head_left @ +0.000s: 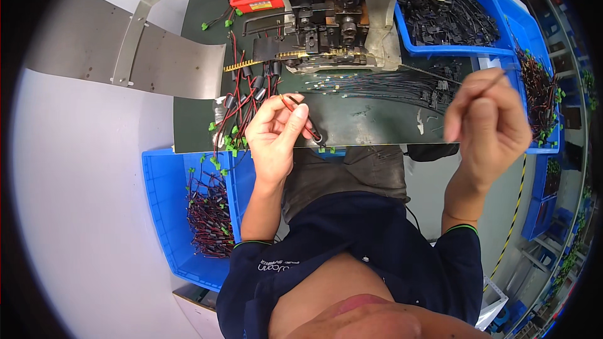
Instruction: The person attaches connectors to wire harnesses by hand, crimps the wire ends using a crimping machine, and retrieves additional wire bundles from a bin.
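Observation:
At the table's front edge, my left hand pinches a red-and-black wire lead between thumb and fingers. The lead's dark lower part hangs past the thumb, near a small ring and green bits at the edge. My right hand, raised at the table's right side, is closed and blurred by motion. A thin dark wire shows at its fingertips. Between the hands and the crimping machine lies a bundle of black wires. More red-and-black leads with black cylinders lie beside my left hand.
A brass-coloured terminal strip feeds the machine from a curved metal guide. Blue bins hold black connectors at back right, leads at far right, and more leads at lower left. A red box stands behind.

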### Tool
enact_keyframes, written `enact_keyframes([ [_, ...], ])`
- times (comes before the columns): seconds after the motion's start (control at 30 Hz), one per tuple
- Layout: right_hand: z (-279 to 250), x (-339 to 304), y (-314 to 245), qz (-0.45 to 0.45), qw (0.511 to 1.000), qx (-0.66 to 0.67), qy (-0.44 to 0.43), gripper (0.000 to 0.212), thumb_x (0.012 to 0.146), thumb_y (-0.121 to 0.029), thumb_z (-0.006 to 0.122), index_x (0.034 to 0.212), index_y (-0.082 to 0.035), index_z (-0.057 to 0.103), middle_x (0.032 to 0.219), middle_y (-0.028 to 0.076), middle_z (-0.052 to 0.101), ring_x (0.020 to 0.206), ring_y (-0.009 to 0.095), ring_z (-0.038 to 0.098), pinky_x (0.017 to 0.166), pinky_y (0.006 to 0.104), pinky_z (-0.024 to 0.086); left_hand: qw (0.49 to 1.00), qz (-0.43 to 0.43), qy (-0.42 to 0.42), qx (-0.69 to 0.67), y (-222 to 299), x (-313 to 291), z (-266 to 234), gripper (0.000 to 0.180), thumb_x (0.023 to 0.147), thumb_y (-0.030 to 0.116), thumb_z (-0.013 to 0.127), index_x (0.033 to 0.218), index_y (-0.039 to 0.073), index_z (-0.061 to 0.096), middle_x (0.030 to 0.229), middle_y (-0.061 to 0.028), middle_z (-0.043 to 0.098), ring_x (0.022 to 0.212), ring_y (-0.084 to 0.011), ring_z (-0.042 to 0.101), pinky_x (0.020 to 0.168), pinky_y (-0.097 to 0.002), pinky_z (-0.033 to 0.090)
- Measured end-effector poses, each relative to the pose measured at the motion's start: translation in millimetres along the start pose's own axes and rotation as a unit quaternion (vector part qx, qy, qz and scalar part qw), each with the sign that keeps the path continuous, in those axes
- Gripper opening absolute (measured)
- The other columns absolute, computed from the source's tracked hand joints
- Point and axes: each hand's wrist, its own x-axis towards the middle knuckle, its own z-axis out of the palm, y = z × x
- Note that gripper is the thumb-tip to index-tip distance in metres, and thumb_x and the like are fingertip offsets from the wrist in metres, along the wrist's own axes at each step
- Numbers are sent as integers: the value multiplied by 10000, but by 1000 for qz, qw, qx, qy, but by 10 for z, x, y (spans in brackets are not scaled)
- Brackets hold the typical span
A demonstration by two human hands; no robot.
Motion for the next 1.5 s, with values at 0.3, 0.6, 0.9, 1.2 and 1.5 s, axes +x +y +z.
enact_keyframes([
  [0.3,697,-684,933,265,958,77,-74,60,895,26,688,951,45,691,877,68,654,645,79,633,545,205,476,1000,-4,5,4,27,-51,20,142,943,-24,618,1083,-41,622,838,-109,658,666,-171,656,595,-265,550],
  [0.6,976,-761,1012,266,951,135,-83,61,913,7,679,965,38,678,938,71,687,678,78,633,562,211,494,997,34,37,52,6,-137,-61,109,923,-52,636,1029,-57,661,902,-132,678,734,-187,678,643,-279,567],
  [0.9,930,-756,980,261,957,63,-109,76,899,-12,703,967,20,689,858,47,696,661,61,625,549,210,485,999,7,31,30,23,-168,-78,132,921,-58,637,1051,-71,657,965,-160,685,764,-186,680,659,-283,567],
  [1.2,890,-638,928,175,971,-73,-146,57,895,-37,704,951,-24,706,858,15,684,703,49,597,553,211,444,991,61,-24,119,-52,-153,-122,103,901,-47,674,1004,-47,672,950,-88,618,746,-98,620,630,-212,512],
  [1.5,904,-751,1098,318,916,232,-73,104,980,-72,627,990,23,668,916,49,665,698,42,538,569,192,420,998,-20,-5,-59,-127,-155,-34,87,893,-39,672,980,-42,678,974,-80,582,764,-125,598,667,-235,496],
])
